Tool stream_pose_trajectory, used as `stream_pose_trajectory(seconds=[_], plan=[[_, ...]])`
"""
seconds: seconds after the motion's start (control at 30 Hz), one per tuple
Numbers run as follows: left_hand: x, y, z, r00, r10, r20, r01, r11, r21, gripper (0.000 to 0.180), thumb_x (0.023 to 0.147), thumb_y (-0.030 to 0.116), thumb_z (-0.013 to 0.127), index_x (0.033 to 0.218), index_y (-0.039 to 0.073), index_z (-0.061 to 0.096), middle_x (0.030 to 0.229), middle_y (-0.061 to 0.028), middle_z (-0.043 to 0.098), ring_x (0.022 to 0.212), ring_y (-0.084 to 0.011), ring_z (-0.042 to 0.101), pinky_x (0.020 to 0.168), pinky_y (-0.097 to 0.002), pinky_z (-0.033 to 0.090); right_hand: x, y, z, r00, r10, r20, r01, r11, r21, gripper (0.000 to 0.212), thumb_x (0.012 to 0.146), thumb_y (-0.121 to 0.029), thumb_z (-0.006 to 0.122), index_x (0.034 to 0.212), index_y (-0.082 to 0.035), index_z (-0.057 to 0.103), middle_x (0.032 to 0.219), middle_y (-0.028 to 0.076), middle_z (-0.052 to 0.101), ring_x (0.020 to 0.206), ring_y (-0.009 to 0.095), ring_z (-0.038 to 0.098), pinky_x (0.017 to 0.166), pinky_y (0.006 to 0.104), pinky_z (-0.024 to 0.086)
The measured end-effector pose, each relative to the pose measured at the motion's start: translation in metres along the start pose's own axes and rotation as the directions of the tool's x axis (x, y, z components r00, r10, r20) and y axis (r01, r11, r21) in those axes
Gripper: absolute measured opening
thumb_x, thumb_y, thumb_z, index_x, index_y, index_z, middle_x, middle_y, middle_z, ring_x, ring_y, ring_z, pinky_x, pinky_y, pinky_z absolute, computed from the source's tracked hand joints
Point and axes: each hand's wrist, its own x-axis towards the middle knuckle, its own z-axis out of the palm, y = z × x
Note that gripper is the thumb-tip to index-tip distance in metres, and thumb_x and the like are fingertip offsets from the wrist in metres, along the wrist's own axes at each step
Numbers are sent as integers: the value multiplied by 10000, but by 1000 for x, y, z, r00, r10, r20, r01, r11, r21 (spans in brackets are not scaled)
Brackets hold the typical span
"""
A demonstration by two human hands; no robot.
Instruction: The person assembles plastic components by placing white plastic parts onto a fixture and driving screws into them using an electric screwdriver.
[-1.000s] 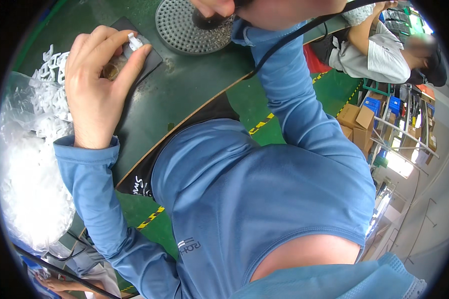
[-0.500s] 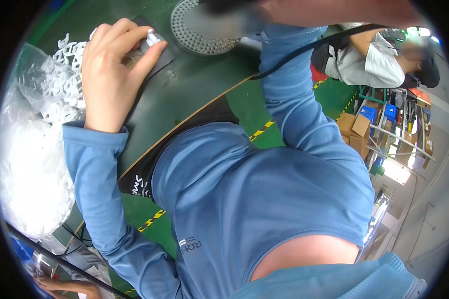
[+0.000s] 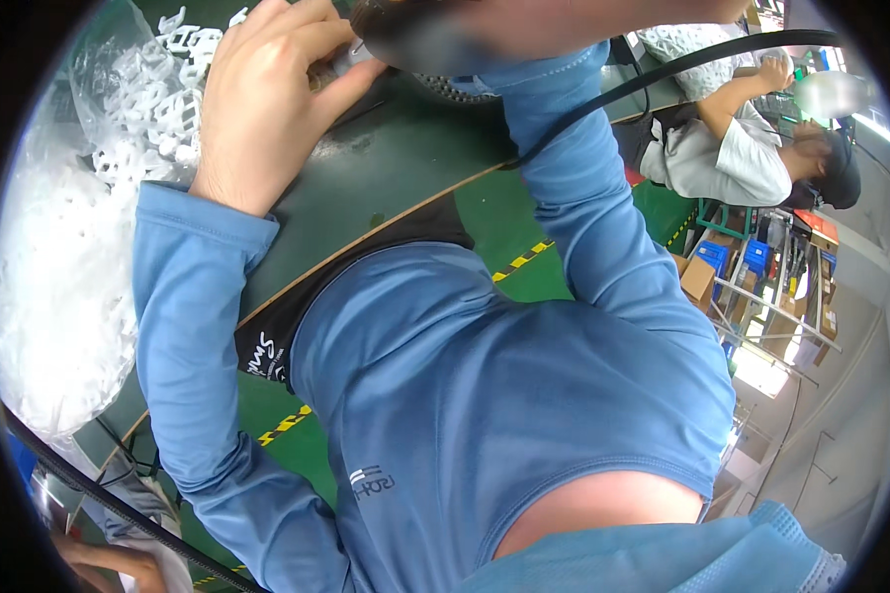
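My left hand is at the upper left over the green table, thumb and fingers pinched together. A small white plastic part shows between the fingertips, mostly covered. My right hand reaches in across the top edge, close to the camera and blurred; its fingers cannot be made out. A dark, smeared shape lies at its end, meeting the left fingertips in the picture. Behind it, only the rim of a round, studded metal dish shows.
Several white plastic clips lie in and around a clear plastic bag left of my left hand. A black cable crosses my right sleeve. Another person works at the right. Shelving with boxes stands beyond.
My left hand has shifted up and right in the picture, still pinching the white part. My right hand has come down and left toward it, covering more of the metal dish.
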Motion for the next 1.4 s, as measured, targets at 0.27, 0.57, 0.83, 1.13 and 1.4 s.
stream_pose_trajectory(seconds=[0.27,0.57,0.83,1.13,1.4], plan=[[9,14,-11,1000,-18,13,18,1000,-11,211,762,139,823,811,0,673,832,-109,663,769,-297,604,677,-393,477,-2,-6,15,870,144,-471,-212,973,-94,1006,855,-920,381,1186,17,541,638,127,558,459,167,503,478,313,477],[9,14,-17,989,-143,25,145,975,-167,191,742,75,807,906,22,725,908,-130,702,921,-343,660,818,-413,525,-2,12,-12,946,321,44,-288,895,-340,572,974,-536,591,1190,-10,524,671,157,576,491,182,513,461,266,428],[-6,0,-4,926,-333,176,350,933,-78,311,802,237,859,813,-30,701,819,-159,690,812,-319,663,710,-394,514,-1,23,-24,949,253,187,-188,933,-308,774,985,-658,410,1225,73,491,737,163,596,543,204,551,490,276,461],[-3,-4,-2,997,40,-61,-45,996,-82,288,755,175,887,802,-19,679,879,-159,679,832,-342,652,728,-413,513,-9,-2,-25,946,229,229,-157,943,-293,908,720,-647,833,1268,9,528,772,172,632,598,186,593,529,247,479],[-3,2,-6,997,-72,12,73,992,-105,190,766,164,818,878,37,732,915,-50,691,802,-287,564,741,-395,477,-61,4,-83,931,268,250,347,-425,-836,227,865,-234,704,1043,-93,691,934,128,704,889,359,653,820,506,513]])
